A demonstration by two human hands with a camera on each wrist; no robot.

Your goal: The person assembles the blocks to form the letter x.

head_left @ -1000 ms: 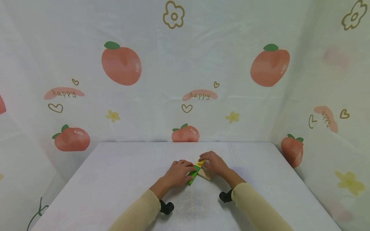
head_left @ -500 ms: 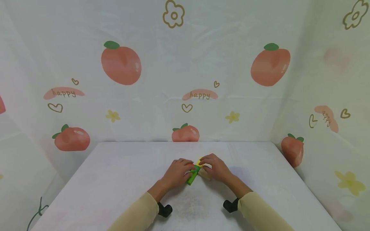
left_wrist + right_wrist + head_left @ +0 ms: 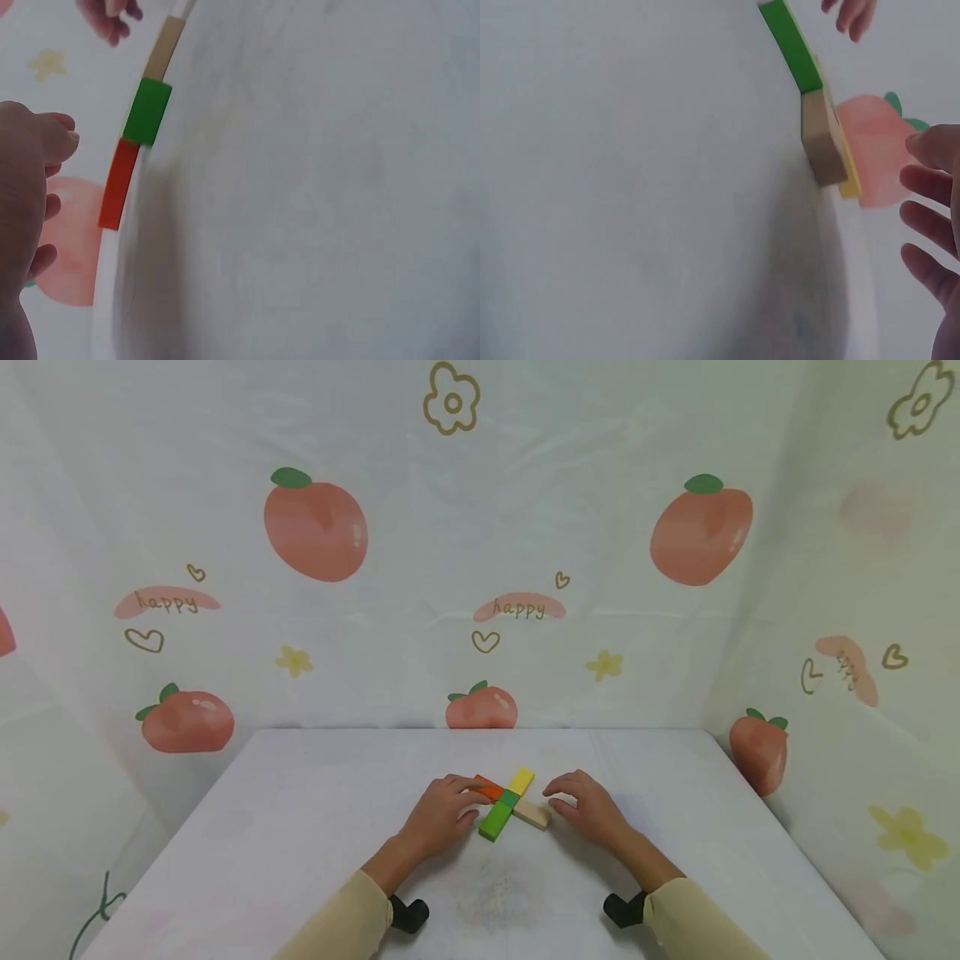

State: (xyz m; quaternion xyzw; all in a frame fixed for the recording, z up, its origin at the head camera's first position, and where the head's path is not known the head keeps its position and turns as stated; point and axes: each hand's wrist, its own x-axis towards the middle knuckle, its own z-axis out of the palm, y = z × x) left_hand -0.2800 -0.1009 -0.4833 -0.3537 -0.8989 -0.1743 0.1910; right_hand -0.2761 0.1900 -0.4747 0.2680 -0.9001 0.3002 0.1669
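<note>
Wooden blocks form a cross on the table. A green block (image 3: pixel 494 822) points toward the person, with a darker green square (image 3: pixel 509 798) at the centre. The yellow block (image 3: pixel 521 780) points away, the orange-red block (image 3: pixel 490 787) to the left and the plain wood block (image 3: pixel 532 814) to the right. My left hand (image 3: pixel 438 817) is just left of the cross, its fingertips overlapping the orange-red block in the head view. In the left wrist view its bent fingers hold nothing. My right hand (image 3: pixel 588 810) hovers beside the plain block, fingers spread and holding nothing.
A white table (image 3: pixel 300 860) carries the blocks. Behind and beside it hangs a white cloth (image 3: pixel 390 635) printed with fruit and flowers. Black wrist mounts (image 3: pixel 409 913) stick out below both sleeves. A dark cord (image 3: pixel 101 910) lies at the left.
Both hands have let go of the blocks and drawn apart, the left to the left and the right to the right. The cross now shows almost fully, and the blocks stay put.
</note>
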